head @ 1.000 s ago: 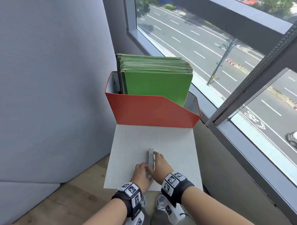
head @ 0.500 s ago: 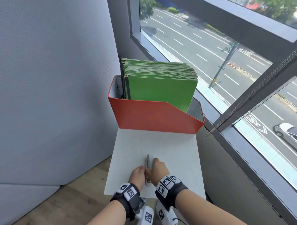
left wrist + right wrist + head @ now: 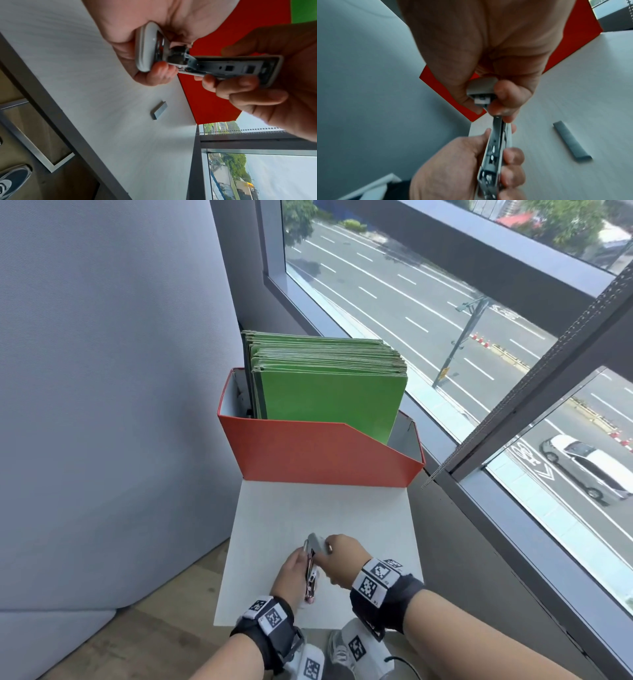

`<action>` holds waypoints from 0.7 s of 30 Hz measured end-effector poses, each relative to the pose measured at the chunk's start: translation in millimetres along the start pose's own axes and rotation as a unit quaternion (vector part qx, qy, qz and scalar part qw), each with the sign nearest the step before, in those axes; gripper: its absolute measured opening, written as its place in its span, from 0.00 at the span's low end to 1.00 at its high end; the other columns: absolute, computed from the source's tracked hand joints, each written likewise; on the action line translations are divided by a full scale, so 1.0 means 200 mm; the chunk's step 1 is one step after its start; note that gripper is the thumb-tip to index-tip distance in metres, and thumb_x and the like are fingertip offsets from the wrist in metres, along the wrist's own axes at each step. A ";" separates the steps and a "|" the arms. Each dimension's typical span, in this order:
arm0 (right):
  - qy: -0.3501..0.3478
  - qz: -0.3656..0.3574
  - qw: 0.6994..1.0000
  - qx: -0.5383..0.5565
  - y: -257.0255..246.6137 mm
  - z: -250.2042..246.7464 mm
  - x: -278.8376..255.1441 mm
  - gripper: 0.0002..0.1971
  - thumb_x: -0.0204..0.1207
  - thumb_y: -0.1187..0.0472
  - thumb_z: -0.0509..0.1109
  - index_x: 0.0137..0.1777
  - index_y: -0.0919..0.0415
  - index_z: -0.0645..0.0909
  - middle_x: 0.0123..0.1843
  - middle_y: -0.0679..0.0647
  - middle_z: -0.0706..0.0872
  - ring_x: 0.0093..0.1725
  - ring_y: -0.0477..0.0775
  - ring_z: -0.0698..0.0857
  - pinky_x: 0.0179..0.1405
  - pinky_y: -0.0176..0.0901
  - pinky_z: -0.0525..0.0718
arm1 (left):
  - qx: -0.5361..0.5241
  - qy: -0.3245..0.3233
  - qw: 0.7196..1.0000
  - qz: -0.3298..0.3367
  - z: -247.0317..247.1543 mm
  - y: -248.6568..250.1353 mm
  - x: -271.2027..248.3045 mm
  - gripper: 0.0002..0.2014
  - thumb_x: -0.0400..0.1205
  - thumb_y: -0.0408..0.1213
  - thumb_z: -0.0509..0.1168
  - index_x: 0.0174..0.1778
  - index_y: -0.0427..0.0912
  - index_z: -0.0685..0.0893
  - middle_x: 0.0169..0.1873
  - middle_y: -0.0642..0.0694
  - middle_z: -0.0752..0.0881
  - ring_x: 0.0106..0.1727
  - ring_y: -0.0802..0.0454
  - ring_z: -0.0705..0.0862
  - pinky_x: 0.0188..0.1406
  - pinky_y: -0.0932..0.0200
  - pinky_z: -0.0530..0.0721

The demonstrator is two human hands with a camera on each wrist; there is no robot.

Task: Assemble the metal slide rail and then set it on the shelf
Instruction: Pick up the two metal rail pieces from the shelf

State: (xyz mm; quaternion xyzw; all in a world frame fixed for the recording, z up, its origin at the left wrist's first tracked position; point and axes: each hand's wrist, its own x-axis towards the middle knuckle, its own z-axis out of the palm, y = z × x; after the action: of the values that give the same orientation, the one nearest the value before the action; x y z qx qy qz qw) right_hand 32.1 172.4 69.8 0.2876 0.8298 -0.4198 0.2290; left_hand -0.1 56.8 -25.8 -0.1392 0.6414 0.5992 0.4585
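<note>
Left hand [image 3: 291,573] curls round the metal slide rail [image 3: 311,571], held edge-up just above the white bench [image 3: 325,508], near its front edge. Right hand [image 3: 342,559], knuckles up, pinches a gray end piece [image 3: 318,542] at the rail's far tip. Small gray strip [image 3: 571,140] lies loose on bench, w/ red file box [image 3: 322,460] behind.

Between your hands you have a grey metal slide rail [image 3: 228,67], punched with holes, its finish dull, capped by a smooth, glossy pale-grey plastic end piece [image 3: 145,46]. Below lies a matt white tabletop [image 3: 325,508] with faint grain. Your short grey metal bar [image 3: 571,140] looks satin-smooth. The orange cardboard file box [image 3: 318,453] is matt, as are its green paper folders [image 3: 329,398].
</note>
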 end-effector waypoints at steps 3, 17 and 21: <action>0.027 -0.026 0.999 -0.004 -0.01 -0.06 -0.03 0.22 0.73 0.50 0.62 0.35 0.73 0.79 0.29 0.61 0.78 0.28 0.58 0.76 0.29 0.43 0.74 | -0.013 -0.005 1.000 -0.001 0.02 0.01 -0.03 0.13 0.87 0.44 0.48 0.43 0.46 0.75 0.21 0.46 0.73 0.18 0.52 0.66 0.16 0.68 0.61; 0.136 -0.068 0.977 0.150 -0.03 -0.33 0.11 0.12 0.69 0.58 0.76 0.40 0.67 0.81 0.26 0.59 0.84 0.23 0.58 0.83 0.29 0.54 0.86 | -0.095 -0.073 0.992 -0.025 0.02 0.06 -0.23 0.15 0.86 0.40 0.52 0.63 0.40 0.78 0.21 0.45 0.72 0.14 0.55 0.67 0.13 0.71 0.62; 0.127 -0.059 0.972 0.189 -0.01 -0.32 0.17 0.16 0.71 0.53 0.75 0.43 0.68 0.80 0.24 0.58 0.83 0.20 0.54 0.79 0.24 0.39 0.78 | -0.117 -0.100 0.988 -0.027 0.02 0.06 -0.27 0.15 0.87 0.41 0.50 0.64 0.40 0.75 0.20 0.46 0.74 0.14 0.55 0.67 0.13 0.70 0.61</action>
State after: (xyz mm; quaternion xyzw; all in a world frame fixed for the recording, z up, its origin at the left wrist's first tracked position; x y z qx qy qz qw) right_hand -3.0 234.9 84.9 0.3269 0.7735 -0.5416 0.0381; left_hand 21.6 42.7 22.6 -0.1486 0.5140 0.6679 0.5173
